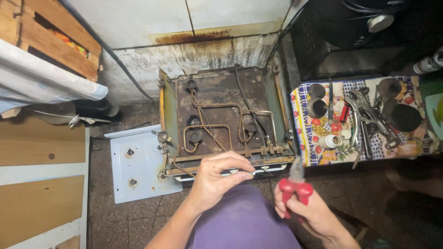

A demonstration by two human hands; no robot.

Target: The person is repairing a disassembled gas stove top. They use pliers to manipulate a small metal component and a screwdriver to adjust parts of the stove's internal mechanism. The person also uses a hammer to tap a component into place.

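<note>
Head view: opened stove point(221, 115) sits on the floor against the wall, top off, rusty interior and copper gas pipes point(207, 131) exposed. Left hand point(217, 177) is at the stove's front edge, fingers pinched narrow on a thin dark rod point(237, 172) lying along that edge. Right hand point(302, 207) is just right of it, closed around the red handles of pliers point(295, 182); plier nose points up at the front rail, near the rod's right end. Can't tell if the nose touches anything.

White top panel point(138, 166) with burner holes lies flat on the floor, left of the stove, touching its side. Right of the stove: patterned cloth point(309, 138) with locking pliers point(364, 110), a white tape roll point(330, 141), dark burner caps point(316, 99). Wooden boards point(37, 143) far left. Purple cloth on the person's lap point(244, 221) at bottom centre.
</note>
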